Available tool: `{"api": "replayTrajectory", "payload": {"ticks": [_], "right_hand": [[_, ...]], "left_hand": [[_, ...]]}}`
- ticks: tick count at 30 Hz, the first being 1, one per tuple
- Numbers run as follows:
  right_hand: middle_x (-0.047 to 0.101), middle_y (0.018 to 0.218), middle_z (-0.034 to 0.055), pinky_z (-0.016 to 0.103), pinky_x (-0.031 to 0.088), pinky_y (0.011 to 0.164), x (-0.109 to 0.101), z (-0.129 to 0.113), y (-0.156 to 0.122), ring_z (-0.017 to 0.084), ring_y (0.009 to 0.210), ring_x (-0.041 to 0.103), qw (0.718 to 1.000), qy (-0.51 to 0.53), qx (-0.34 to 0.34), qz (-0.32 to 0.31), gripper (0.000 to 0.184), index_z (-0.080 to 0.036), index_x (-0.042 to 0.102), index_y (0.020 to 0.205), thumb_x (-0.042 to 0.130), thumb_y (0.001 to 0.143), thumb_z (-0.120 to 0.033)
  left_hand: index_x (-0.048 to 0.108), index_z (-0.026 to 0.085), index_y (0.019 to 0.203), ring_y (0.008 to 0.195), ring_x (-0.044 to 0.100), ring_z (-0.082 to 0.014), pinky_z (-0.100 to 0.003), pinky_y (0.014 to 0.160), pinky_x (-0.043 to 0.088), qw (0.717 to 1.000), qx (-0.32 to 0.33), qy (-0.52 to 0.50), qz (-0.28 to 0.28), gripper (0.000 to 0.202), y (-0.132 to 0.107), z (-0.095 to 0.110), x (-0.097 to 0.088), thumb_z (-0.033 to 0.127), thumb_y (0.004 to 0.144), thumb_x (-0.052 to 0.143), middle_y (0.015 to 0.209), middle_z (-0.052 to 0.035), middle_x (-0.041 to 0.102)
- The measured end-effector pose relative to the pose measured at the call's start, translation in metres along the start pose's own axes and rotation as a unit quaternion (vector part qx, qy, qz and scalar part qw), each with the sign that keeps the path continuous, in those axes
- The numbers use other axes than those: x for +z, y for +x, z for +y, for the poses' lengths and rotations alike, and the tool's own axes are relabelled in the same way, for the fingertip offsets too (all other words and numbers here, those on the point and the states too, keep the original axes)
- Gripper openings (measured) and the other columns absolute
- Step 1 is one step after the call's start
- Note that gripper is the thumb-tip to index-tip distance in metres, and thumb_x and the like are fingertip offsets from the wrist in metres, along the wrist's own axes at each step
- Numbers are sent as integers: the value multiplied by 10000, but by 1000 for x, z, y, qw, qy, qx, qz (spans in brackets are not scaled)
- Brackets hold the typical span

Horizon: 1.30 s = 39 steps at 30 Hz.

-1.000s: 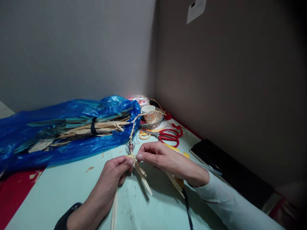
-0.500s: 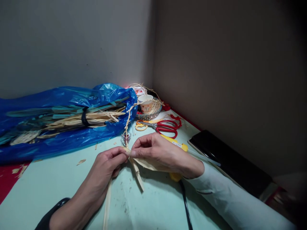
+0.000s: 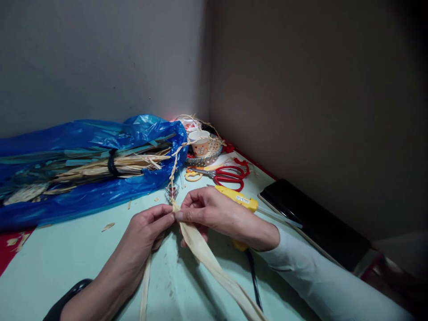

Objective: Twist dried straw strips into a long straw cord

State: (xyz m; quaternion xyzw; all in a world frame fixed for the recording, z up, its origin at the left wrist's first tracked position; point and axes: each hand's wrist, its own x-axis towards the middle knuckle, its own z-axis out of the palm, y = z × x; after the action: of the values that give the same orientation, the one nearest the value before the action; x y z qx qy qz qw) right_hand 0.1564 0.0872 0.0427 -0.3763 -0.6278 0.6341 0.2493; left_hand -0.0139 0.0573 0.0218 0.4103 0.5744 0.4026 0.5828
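A pale braid of dried, husk-like plant strips (image 3: 173,171) runs from the cup area down to my fingers. My left hand (image 3: 143,232) is closed in a pinch at its lower end. Right beside it, my right hand (image 3: 216,214) pinches the same spot between thumb and forefinger. From under the right fingers a broad husk strip (image 3: 214,265) trails toward the lower right, over the table. A narrower strip (image 3: 145,285) hangs below my left hand. Just above the fingers, the braid passes by a small wire clip (image 3: 171,192). My fingers partly hide the join.
On the left, a blue plastic bag (image 3: 76,129) holds a tied bundle of dried strips (image 3: 133,164). Red-handled scissors (image 3: 230,176), a yellow glue gun (image 3: 237,198) and a paper cup (image 3: 199,145) in a basket (image 3: 214,154) lie beyond. A black case (image 3: 310,227) lies right.
The broad strip, bunched under my right hand before, now extends toward the lower right. My hands stay pinched together at the braid's end. The view has shifted slightly.
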Motion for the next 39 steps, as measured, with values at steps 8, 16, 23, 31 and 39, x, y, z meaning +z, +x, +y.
{"api": "replayTrajectory", "payload": {"ticks": [8,16,23,31,39], "right_hand": [[584,699,-27,202,340,570,7,-4,-7,96,651,508,961,-244,-84,99,188,-170,604,752,592,824,-344],[582,666,-23,214,312,561,11,2,-5,116,672,496,942,-314,-32,112,125,-174,597,721,603,784,-282],[632,737,-1,217,309,560,-1,-2,-2,117,677,521,945,-312,-32,92,117,-163,656,853,596,801,-249],[601,711,7,229,251,543,9,4,-9,108,639,465,907,-395,-54,134,118,-168,623,784,558,847,-245],[596,738,14,243,250,565,16,2,-13,108,644,470,871,-461,-87,148,129,-166,554,762,506,880,-182]], "left_hand": [[625,162,684,483,388,-53,-158,449,253,999,-2,-22,-28,84,1,1,2,229,674,675,565,60,513],[643,151,709,447,313,-35,-151,419,195,1000,4,-10,-8,107,0,5,4,231,663,697,513,75,478],[675,142,721,435,299,-46,-171,413,199,1000,-3,5,-15,131,-4,7,4,253,665,714,485,70,471],[666,152,719,611,532,-106,-198,580,377,1000,-6,4,-26,152,2,1,3,278,664,731,661,10,656],[677,151,717,538,408,-70,-192,493,268,999,31,34,-23,184,0,-1,3,332,704,711,613,42,572]]}}
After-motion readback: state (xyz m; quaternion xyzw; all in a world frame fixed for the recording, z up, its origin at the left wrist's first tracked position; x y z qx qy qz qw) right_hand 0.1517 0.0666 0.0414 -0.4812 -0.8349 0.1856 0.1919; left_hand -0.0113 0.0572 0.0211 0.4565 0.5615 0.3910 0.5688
